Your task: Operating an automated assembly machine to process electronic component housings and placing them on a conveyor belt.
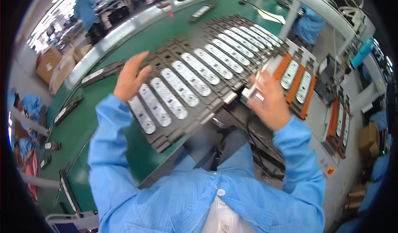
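White strips (pixel 180 88) are seated in dark trays (pixel 197 116), fewer in orange fixtures (pixel 282 66), any remainder unseen; left hand (pixel 129 81) and right hand (pixel 272 99) are spread, empty

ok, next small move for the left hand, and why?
Probably lower the left hand toward the leftmost grey fixture in the row: it looks open and empty, close by that end. The right hand is too blurred to judge its hold.
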### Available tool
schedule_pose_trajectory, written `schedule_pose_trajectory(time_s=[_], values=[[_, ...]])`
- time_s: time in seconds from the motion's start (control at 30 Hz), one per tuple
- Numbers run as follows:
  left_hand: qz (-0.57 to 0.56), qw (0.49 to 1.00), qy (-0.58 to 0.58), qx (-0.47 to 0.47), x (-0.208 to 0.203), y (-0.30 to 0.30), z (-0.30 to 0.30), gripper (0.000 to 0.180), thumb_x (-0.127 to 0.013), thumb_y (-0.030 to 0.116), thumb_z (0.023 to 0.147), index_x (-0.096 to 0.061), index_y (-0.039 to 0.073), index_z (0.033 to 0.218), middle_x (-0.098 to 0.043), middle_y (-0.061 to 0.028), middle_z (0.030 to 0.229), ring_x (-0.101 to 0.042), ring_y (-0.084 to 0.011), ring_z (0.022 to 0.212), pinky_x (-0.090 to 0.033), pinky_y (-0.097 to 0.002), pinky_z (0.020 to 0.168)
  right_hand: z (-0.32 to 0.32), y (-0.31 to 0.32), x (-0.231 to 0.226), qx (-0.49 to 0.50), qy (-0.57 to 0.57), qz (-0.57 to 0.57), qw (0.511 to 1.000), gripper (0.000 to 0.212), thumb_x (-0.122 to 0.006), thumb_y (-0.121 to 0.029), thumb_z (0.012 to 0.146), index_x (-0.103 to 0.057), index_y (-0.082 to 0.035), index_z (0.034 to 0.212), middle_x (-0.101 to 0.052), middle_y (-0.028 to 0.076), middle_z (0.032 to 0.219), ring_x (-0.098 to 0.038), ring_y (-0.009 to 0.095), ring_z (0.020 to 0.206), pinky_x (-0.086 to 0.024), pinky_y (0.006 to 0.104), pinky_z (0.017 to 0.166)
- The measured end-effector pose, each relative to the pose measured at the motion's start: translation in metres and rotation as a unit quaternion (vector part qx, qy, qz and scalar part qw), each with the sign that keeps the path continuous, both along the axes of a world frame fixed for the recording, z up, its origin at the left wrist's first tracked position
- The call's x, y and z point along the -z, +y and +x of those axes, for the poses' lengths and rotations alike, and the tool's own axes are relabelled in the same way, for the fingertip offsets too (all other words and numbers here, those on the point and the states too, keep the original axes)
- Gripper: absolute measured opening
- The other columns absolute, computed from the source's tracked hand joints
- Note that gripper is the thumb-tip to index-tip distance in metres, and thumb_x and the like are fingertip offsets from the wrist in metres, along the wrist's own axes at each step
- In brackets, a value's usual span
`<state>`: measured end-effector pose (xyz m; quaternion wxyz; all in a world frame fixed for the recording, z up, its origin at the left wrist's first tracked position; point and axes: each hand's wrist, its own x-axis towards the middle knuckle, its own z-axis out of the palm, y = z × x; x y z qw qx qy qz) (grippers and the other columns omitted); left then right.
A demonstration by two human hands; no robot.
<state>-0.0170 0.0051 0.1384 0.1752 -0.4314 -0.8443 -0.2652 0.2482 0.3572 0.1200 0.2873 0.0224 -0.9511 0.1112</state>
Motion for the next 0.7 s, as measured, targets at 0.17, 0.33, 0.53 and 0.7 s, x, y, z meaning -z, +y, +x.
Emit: schedule_pose_trajectory(time_s=[0.17, 0.33, 0.53, 0.7], values=[[0.149, 0.939, -0.037, -0.308, 0.146, -0.080, 0.019, 0.050, -0.045, 0.032, 0.100, -0.045, -0.004, 0.135, -0.045, -0.0235, 0.138, -0.039, -0.0363, 0.131, -0.029, -0.0418, 0.112, -0.028, -0.100, 0.047, -0.132, -0.115, -0.065, 0.982, 0.065, -0.068, -0.036, 0.083, -0.045, -0.018, 0.141, -0.027, 0.012, 0.155, -0.018, 0.035, 0.145, -0.016, 0.0625, 0.110], [0.089, 0.953, -0.248, -0.152, 0.135, -0.009, 0.031, 0.062, -0.040, 0.039, 0.100, -0.027, -0.001, 0.146, -0.030, -0.0223, 0.151, -0.024, -0.0366, 0.142, -0.020, -0.0388, 0.116, -0.097, -0.071, 0.059, 0.018, -0.108, 0.009, 0.994, 0.063, -0.064, -0.040, 0.086, -0.045, -0.018, 0.142, -0.029, 0.014, 0.154, -0.019, 0.036, 0.144, -0.018, 0.0649, 0.108], [-0.088, 0.974, 0.088, -0.189, 0.094, -0.093, -0.196, 0.066, -0.067, 0.006, 0.070, -0.049, 0.006, 0.134, -0.048, -0.0186, 0.138, -0.042, -0.0340, 0.131, -0.033, -0.0408, 0.111, -0.119, -0.090, 0.076, 0.068, -0.177, -0.004, 0.982, 0.070, -0.062, -0.051, 0.084, -0.042, -0.021, 0.144, -0.029, 0.022, 0.152, -0.025, 0.039, 0.142, -0.027, 0.0657, 0.106], [-0.277, 0.903, -0.157, -0.287, 0.126, -0.271, -0.367, 0.100, -0.071, -0.001, 0.055, -0.032, 0.014, 0.145, -0.034, -0.0156, 0.147, -0.027, -0.0398, 0.138, -0.030, -0.0433, 0.114, -0.166, -0.110, 0.073, -0.043, -0.171, -0.026, 0.984, 0.062, -0.050, -0.052, 0.092, -0.041, -0.019, 0.144, -0.027, 0.014, 0.155, -0.018, 0.032, 0.146, -0.021, 0.0627, 0.110]])
